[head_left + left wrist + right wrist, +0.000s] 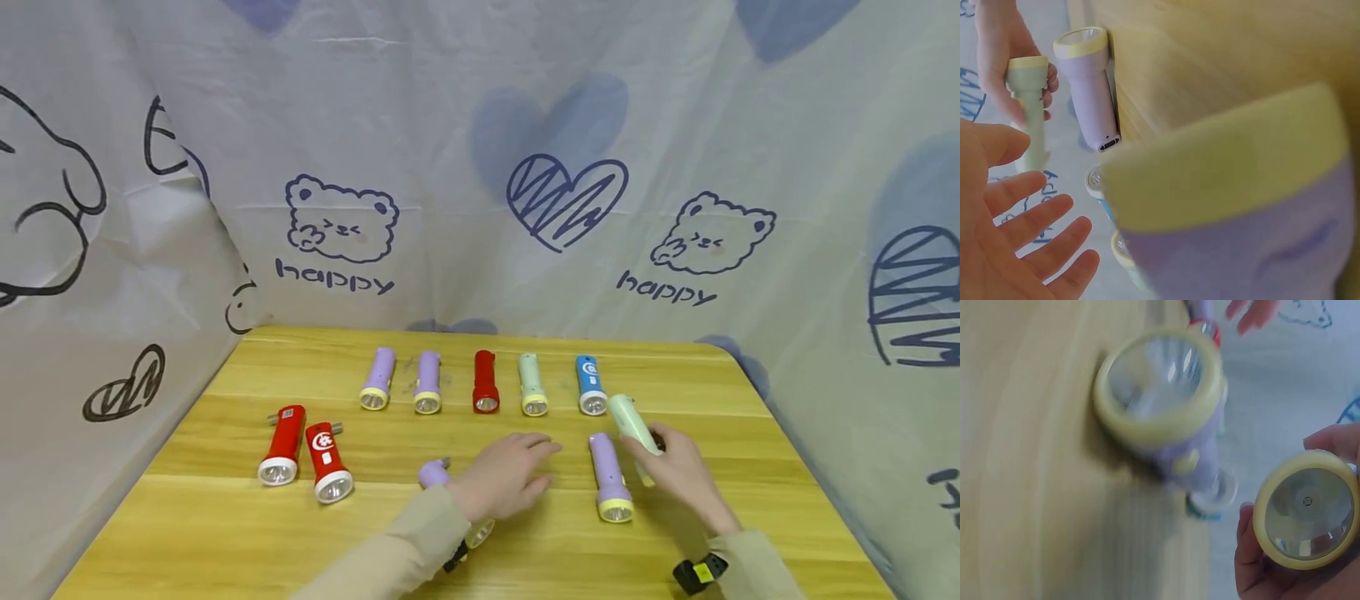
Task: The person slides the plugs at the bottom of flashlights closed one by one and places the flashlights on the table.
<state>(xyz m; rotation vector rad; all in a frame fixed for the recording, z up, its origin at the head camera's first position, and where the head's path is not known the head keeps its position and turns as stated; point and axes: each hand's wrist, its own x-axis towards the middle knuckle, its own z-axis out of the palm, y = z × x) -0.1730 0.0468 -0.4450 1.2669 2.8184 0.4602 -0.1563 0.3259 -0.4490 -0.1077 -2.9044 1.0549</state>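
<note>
Just beside a lilac flashlight point(609, 477) on the wood-grain bench point(555, 562), a pale green flashlight point(628, 418) gripped in the right hand point(681, 472), the left hand point(508, 475) relaxed with fingers spread, a second lilac flashlight point(432, 474) partly hidden beneath the left forearm.

Grips the pale green flashlight point(627, 415) in the right hand point(681, 471), with the thumb on one side and curled fingers on the other. Brings the right forearm point(756, 568) in from the near right of that flashlight. Holds the left hand point(506, 475) well apart to its left, with the back upward and with relaxed, spread fingers pointing roughly its way. Slants the left forearm point(397, 552) in from farther left and nearer.
</note>
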